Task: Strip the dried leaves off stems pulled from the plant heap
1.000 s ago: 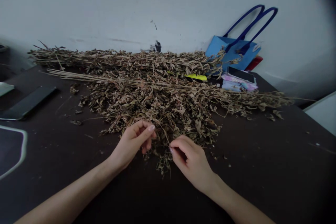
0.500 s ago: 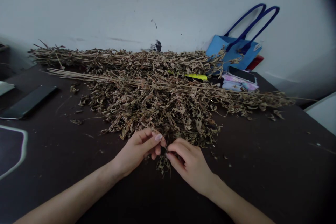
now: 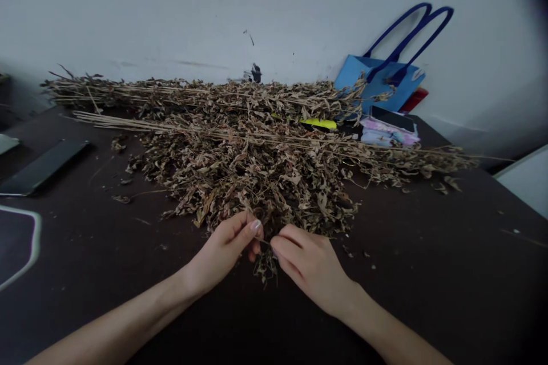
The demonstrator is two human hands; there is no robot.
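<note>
My left hand [image 3: 234,240] is closed, thumb against fingers, pinching a thin dried stem [image 3: 264,241]. Close by on the right, my right hand [image 3: 306,256] pinches the same stem with thumb and forefinger. The stem spans the small gap between both hands. Below them hangs or lies a small tuft of dried leaves [image 3: 266,269]; whether it is joined to the stem I cannot tell. Just beyond the hands spreads a broad heap of brown, curled dried leaves [image 3: 257,177], with long bundled dried stalks [image 3: 141,124] lying across it.
Another bundle of dried stalks [image 3: 188,91] lies along the wall. At the back right are a blue bag [image 3: 377,71], a phone [image 3: 391,118] on a pastel packet [image 3: 385,136], and a yellow object [image 3: 319,124]. A dark flat slab [image 3: 45,168] lies left on the dark table [image 3: 428,274].
My right hand has turned slightly, its fingers more folded over the stem. The gap between my hands has widened a little. The whole view has shifted slightly.
</note>
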